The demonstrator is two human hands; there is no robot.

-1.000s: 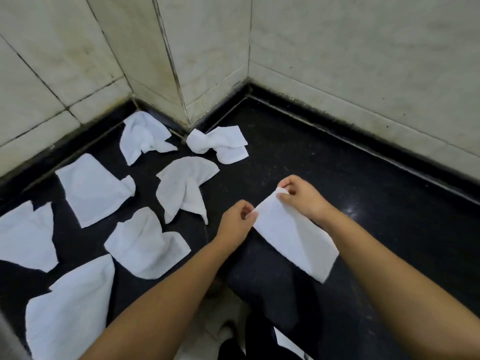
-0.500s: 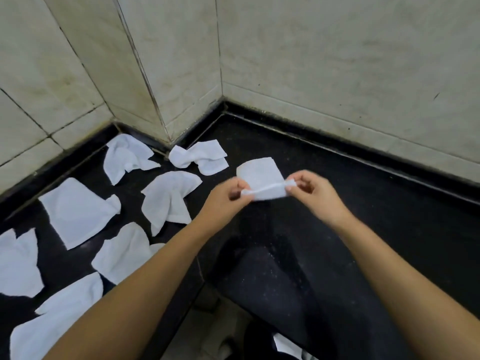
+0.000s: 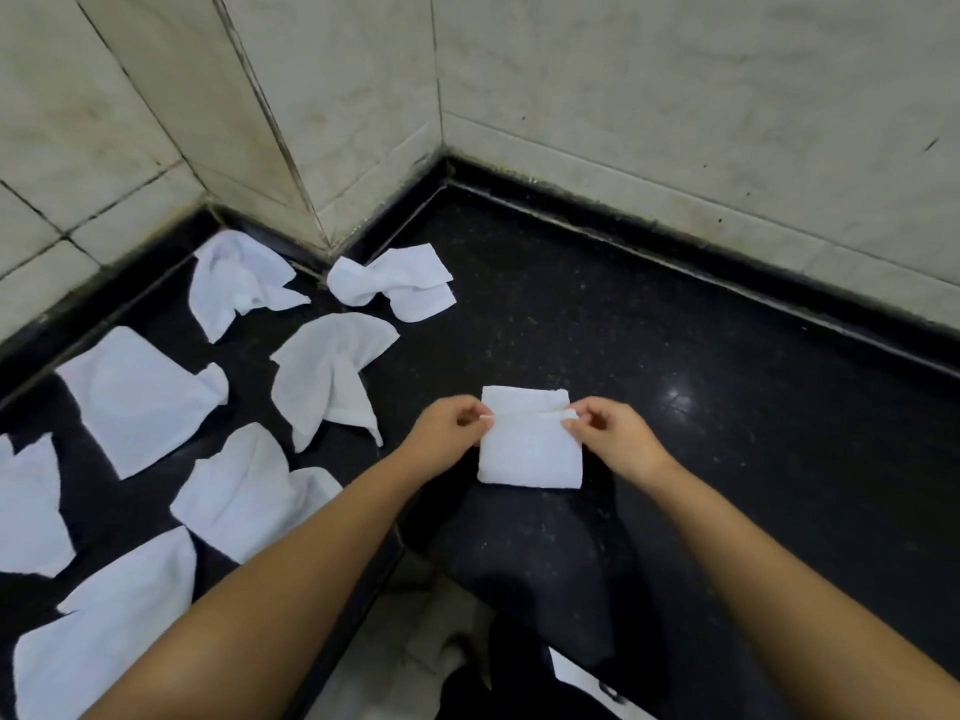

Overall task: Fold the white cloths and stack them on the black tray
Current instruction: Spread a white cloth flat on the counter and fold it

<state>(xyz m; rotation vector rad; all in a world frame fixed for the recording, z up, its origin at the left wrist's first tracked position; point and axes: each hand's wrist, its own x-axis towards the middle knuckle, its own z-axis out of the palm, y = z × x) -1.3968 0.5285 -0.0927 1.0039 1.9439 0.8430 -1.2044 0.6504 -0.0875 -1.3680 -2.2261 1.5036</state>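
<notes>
**Both hands pinch a folded cloth on the black counter**

The left hand (image 3: 451, 427) and the right hand (image 3: 610, 434) each pinch the top edge of one folded white cloth (image 3: 530, 454), thumb against forefinger, the other fingers curled in close. The cloth lies as a small neat rectangle on the black counter (image 3: 727, 407), with a second layer showing as a strip along its far edge. The hands sit at its left and right upper corners, close together.

To the left, loose cloths are scattered over the same dark surface: a crumpled one (image 3: 239, 283) by the wall, a bow-shaped one (image 3: 395, 285) in the corner, a fan-shaped one (image 3: 324, 371) nearest the left hand, a flatter one (image 3: 137, 397) further left, and more (image 3: 244, 491) toward the near edge. None touches the folded piece. Pale tiled walls (image 3: 675, 96) close off the far side. Nothing lies between the hands and the cloth. I cannot make out a separate tray.

Half a second ago the cloth was held up in the air, stretched between the hands; now it lies flat and folded over, lower and nearer.
</notes>
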